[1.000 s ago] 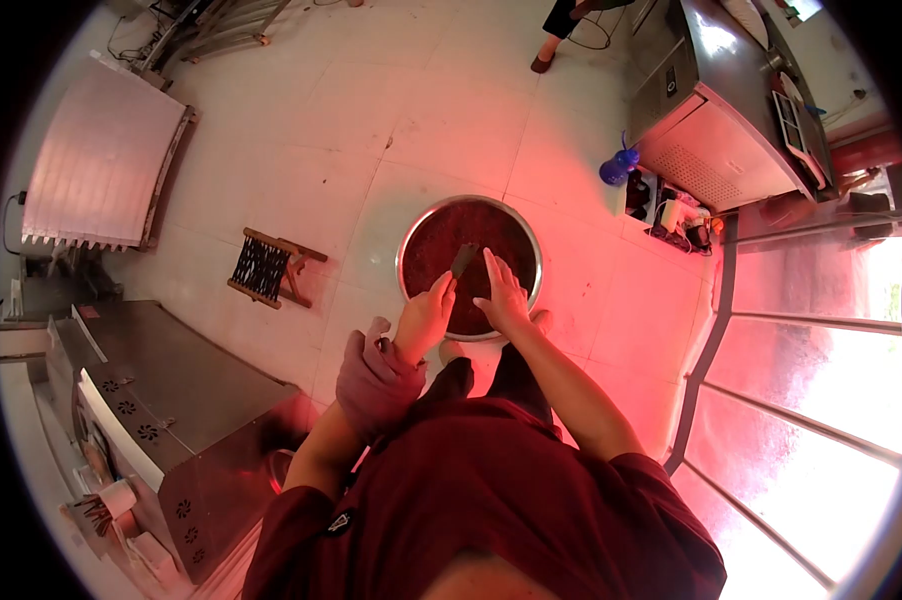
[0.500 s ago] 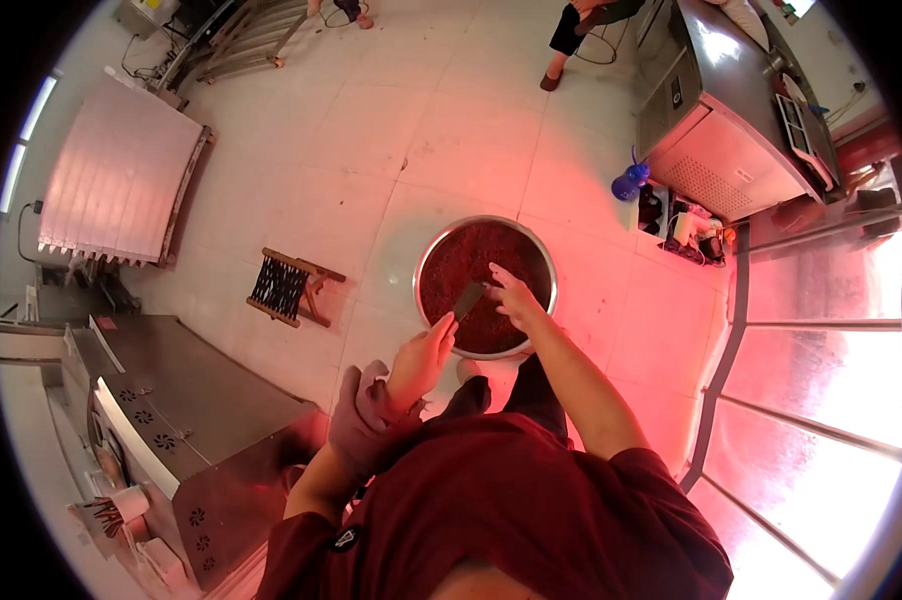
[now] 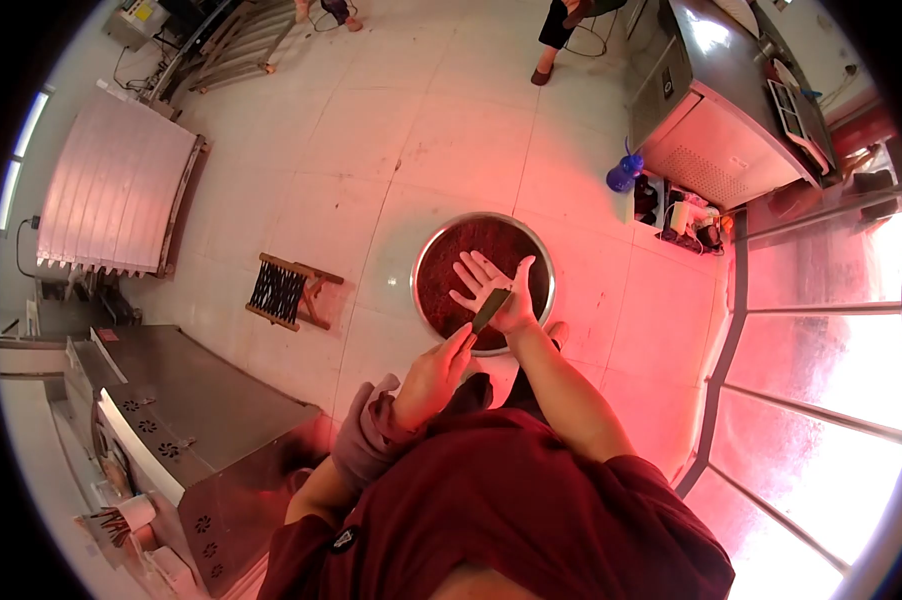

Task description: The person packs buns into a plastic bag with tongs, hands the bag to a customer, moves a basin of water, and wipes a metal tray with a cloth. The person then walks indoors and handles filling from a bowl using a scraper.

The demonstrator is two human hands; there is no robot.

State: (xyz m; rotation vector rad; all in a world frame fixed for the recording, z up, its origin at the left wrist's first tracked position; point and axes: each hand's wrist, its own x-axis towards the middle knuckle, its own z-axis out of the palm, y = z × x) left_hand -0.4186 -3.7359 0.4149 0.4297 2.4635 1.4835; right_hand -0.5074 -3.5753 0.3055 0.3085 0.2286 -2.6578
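L hand clamped on flat blade, R hand fingers apart, over rd metal basin.

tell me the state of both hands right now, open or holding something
Left hand: closed, holding a flat-bladed tool.
Right hand: open, fingers spread; whether it touches the tool cannot be told.

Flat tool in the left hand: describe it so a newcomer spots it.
Find the round metal basin on the floor, with red contents. At its near side, the left hand holds the flat tool, seen against the open right hand. Dark colour and straight edges set it apart from both hands.
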